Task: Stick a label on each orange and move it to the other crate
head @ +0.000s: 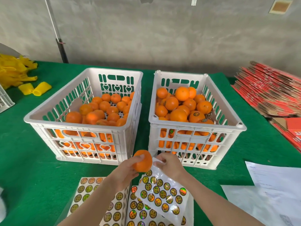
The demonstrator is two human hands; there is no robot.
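My left hand [126,171] grips one orange [144,162] above the table, in front of the gap between two white crates. My right hand [168,163] pinches the top edge of a lifted sheet of round shiny labels [162,193], right beside the orange. The left crate [48,121] holds a low layer of oranges without visible labels. The right crate [195,128] is piled higher, and some of its oranges show round labels. More label sheets [91,196] lie flat under my forearms.
The table wears a green cloth [32,168]. Yellow foam nets [17,74] lie at the far left. Flattened red cartons [273,93] are stacked at the right, and white papers [273,180] lie at the near right. A pole [60,46] leans at the grey wall.
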